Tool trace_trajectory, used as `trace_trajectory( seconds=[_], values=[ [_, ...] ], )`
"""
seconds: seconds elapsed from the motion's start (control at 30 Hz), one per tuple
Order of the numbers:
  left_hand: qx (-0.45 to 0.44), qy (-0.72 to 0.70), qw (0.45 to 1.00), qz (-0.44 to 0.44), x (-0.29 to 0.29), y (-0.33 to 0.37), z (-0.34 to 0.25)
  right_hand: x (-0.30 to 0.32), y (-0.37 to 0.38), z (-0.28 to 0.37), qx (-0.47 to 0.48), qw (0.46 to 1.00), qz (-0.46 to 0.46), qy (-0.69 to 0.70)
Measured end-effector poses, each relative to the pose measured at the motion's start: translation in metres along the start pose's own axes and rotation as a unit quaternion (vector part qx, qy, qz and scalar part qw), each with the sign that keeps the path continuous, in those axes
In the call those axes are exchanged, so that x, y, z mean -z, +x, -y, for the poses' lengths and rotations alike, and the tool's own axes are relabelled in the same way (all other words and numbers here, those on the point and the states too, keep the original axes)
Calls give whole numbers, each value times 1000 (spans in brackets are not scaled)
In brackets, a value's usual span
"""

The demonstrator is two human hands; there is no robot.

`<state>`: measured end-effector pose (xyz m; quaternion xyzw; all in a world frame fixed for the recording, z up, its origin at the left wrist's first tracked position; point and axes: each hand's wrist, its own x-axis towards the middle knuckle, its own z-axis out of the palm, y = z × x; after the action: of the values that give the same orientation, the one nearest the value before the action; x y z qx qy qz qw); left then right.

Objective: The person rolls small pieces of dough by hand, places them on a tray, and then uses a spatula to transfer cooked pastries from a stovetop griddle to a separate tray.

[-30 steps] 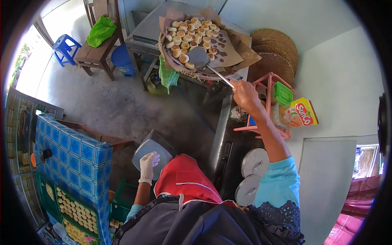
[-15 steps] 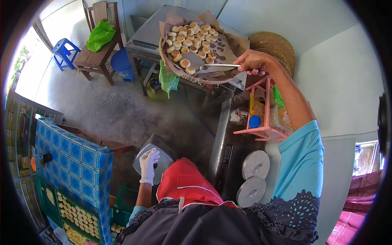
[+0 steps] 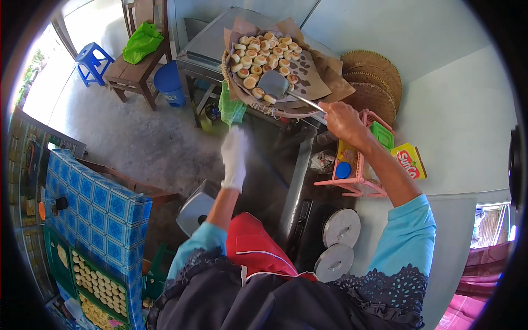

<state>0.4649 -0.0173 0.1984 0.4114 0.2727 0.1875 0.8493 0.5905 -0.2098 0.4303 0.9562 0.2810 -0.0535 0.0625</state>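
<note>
My right hand (image 3: 345, 122) is closed around the metal handle of a spatula (image 3: 273, 84). The spatula's flat grey blade rests over the near side of a heap of small round browned buns (image 3: 263, 54). These lie on brown paper (image 3: 314, 88), marked with dark spots, inside a wide woven basket (image 3: 257, 110). In a white glove, my left hand (image 3: 235, 159) is raised in front of the basket, below a hanging green checked cloth (image 3: 231, 107). Motion blurs its fingers, so their pose is unclear, and nothing shows in it.
The basket sits on a metal table (image 3: 206, 52). Rightward stand a pink rack (image 3: 360, 168), a yellow pack (image 3: 408, 160) and round woven trays (image 3: 371, 71). Two metal lids (image 3: 341, 227) lie nearer. At left, a blue-clothed table (image 3: 99, 203) adjoins a green tray of pale dough rounds (image 3: 99, 283).
My left hand has risen from beside the grey box toward the basket. My right hand has come lower and nearer, and the spatula blade now shows broadly over the buns.
</note>
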Motion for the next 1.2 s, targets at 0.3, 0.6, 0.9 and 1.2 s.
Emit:
trace_trajectory(
  seconds=[0.3,0.6,0.9,1.2],
  values=[
    [-176,11,984,29,-75,150,-14,31,52,-8,61,990,126,17],
    [-376,464,799,-69,-95,133,-13,77,88,8,-157,919,270,242],
    [-328,442,833,-61,-104,140,-15,6,77,6,89,990,-102,47],
    [-215,476,849,-83,-103,133,-53,-1,17,-8,-48,991,-110,53]
  ],
)
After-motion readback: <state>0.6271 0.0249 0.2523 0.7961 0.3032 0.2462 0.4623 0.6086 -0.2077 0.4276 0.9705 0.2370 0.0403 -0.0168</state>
